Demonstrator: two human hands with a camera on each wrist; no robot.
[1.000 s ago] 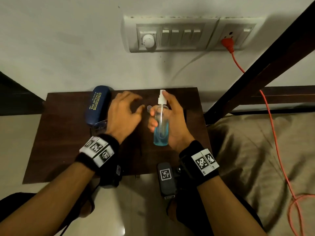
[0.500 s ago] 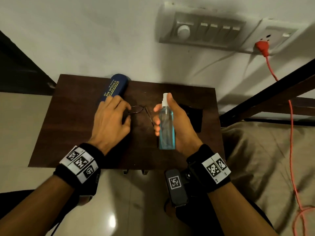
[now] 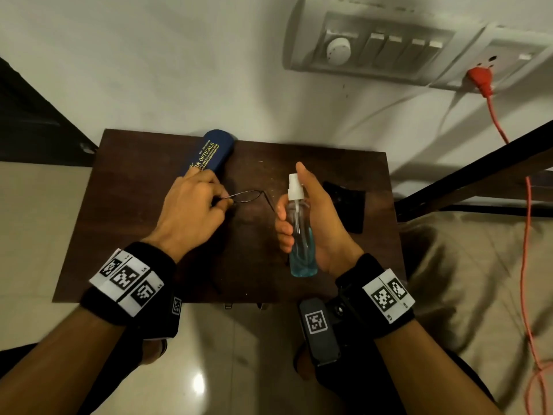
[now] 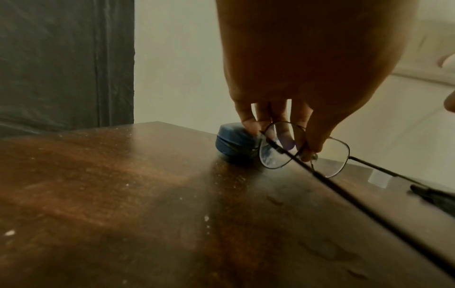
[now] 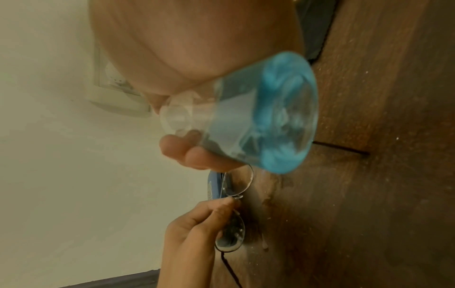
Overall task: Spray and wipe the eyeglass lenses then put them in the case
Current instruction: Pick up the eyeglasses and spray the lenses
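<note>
Thin metal-framed eyeglasses (image 3: 253, 196) sit low over the dark wooden table (image 3: 125, 241), temples unfolded. My left hand (image 3: 223, 201) pinches them at the bridge between the lenses (image 4: 331, 158). My right hand (image 3: 284, 223) grips a clear spray bottle (image 3: 301, 244) of blue liquid, upright, just right of the glasses, forefinger raised beside the white pump head. From the right wrist, the bottle's base (image 5: 275, 117) fills the view, with the eyeglasses (image 5: 240, 183) and left hand (image 5: 229, 204) beyond. A shut blue case (image 3: 211, 152) lies behind my left hand, near the wall.
A black cloth (image 3: 348, 205) lies on the table right of the bottle. The table stands against a wall with a switch panel (image 3: 380, 49) and an orange plug and cord (image 3: 481, 82). A dark bed frame (image 3: 478, 172) and beige bedding (image 3: 466, 265) are at the right.
My left hand, open over the table a second ago, has come down and pinched the eyeglasses. The right hand has kept hold of the upright bottle. My head view has tilted.
</note>
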